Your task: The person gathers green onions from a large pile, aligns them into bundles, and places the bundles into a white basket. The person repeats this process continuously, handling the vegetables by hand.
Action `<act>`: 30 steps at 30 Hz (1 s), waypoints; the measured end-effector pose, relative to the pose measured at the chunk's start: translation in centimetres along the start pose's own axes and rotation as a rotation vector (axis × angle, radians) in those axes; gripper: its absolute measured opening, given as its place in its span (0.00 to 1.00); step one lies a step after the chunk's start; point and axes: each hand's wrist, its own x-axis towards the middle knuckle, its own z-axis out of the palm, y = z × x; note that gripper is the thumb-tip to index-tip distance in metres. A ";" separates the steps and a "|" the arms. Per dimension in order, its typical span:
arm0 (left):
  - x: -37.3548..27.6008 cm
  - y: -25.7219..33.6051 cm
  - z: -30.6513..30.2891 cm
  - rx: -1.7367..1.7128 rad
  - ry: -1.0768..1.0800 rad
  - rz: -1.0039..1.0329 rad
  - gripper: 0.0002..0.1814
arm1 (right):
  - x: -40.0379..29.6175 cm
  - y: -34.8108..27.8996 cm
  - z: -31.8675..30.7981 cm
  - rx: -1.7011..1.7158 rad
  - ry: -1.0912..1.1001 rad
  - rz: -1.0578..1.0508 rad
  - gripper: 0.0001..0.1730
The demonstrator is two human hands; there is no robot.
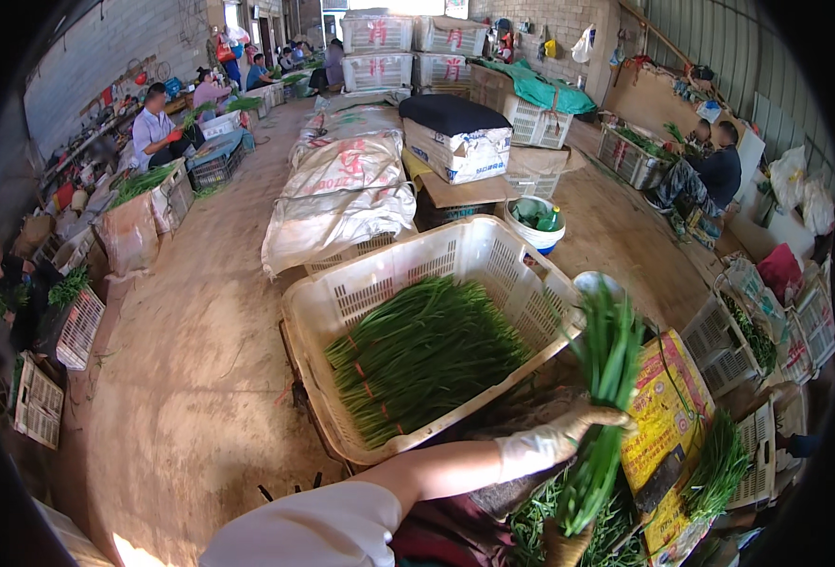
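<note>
My left hand (577,431), in a pale work glove, is closed around the middle of a bunch of long green leaves (607,354), likely garlic chives. At the bunch's lower end is my right hand (566,544), also gloved and partly cut off by the bottom edge; its fingers appear to be around the stems. Left of the bunch stands a white plastic crate (417,268). Tied bundles of the same greens (424,347) lie in rows inside it, with red bands showing. Loose green leaves (531,521) lie under my hands.
A yellow printed sack (662,418) bears another bunch of greens (718,461) at right. Beyond the crate stand a white bucket (536,225) and covered stacks (343,191). People sit beside crates along both sides, one in a light shirt (155,127). Concrete floor (198,305) stretches left.
</note>
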 end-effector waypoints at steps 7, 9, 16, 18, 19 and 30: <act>2.5 -5.5 2.0 0.344 0.050 -0.343 0.47 | -2.2 -3.0 -4.7 -0.263 0.506 0.226 0.31; 2.0 -8.2 -1.0 0.371 0.114 -0.389 0.59 | -2.5 -2.4 -4.8 -0.181 0.494 0.353 0.28; -10.5 -11.4 -4.2 0.376 0.244 -0.681 0.55 | -1.6 2.2 -3.3 0.279 0.255 0.509 0.11; -11.4 -11.8 -2.5 0.376 0.217 -0.746 0.50 | -1.5 3.7 -2.9 0.236 0.271 0.550 0.19; -11.4 -12.4 -2.5 0.346 0.200 -0.709 0.44 | -1.9 2.9 -2.4 0.155 0.212 0.557 0.16; -9.0 -11.8 -0.5 0.498 0.252 -0.594 0.26 | -3.0 2.6 0.2 -0.552 -0.110 0.224 0.34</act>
